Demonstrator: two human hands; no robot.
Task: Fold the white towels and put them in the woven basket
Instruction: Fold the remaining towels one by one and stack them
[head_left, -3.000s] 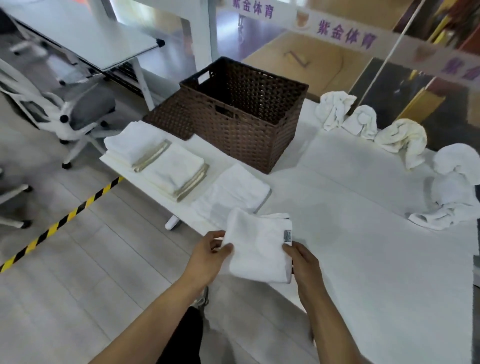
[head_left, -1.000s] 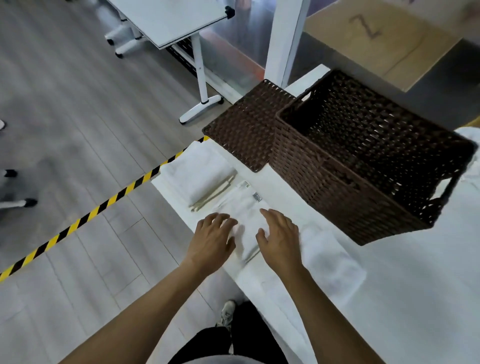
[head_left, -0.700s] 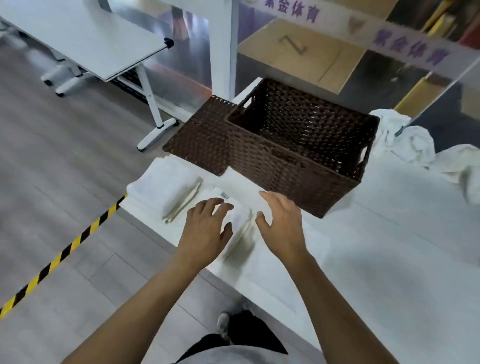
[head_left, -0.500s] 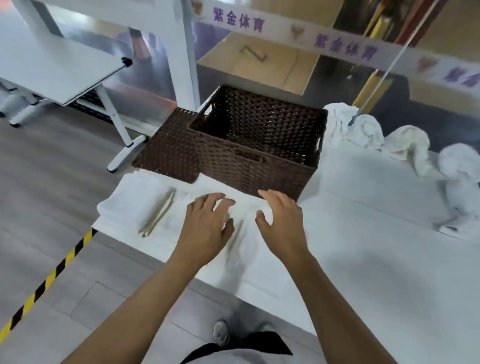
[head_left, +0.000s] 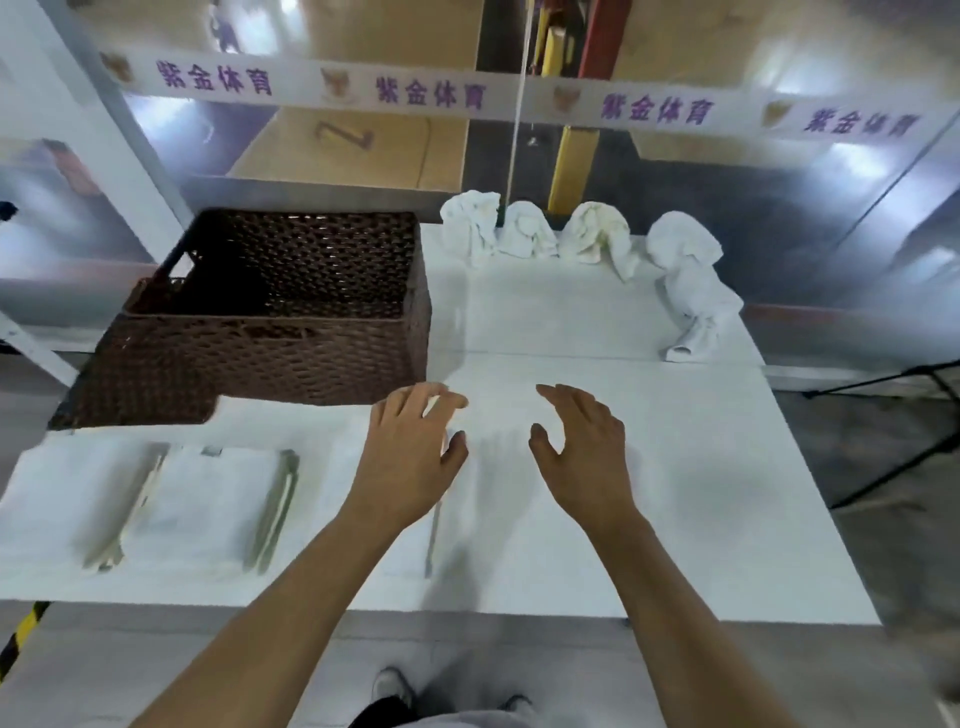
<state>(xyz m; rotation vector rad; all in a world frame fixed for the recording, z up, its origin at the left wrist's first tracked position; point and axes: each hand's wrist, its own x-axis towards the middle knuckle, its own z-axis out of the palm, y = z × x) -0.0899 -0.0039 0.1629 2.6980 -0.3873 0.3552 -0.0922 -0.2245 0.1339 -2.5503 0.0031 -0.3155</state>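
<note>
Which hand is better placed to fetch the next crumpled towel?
Right hand, probably: it is open, holds nothing, and is on the side of the crumpled towels. The left hand is nearer the woven basket.

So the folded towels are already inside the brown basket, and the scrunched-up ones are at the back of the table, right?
Not quite. The head view shows the folded towels lying on the table in front of the brown basket, not inside it. The scrunched-up ones are indeed at the back.

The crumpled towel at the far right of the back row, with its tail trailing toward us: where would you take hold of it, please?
Probably by the trailing tail of the crumpled towel, coming from the near side with the right hand. The tail lies flat on the table and points toward the person, nearer than the bunched top, with open table around it.
</note>
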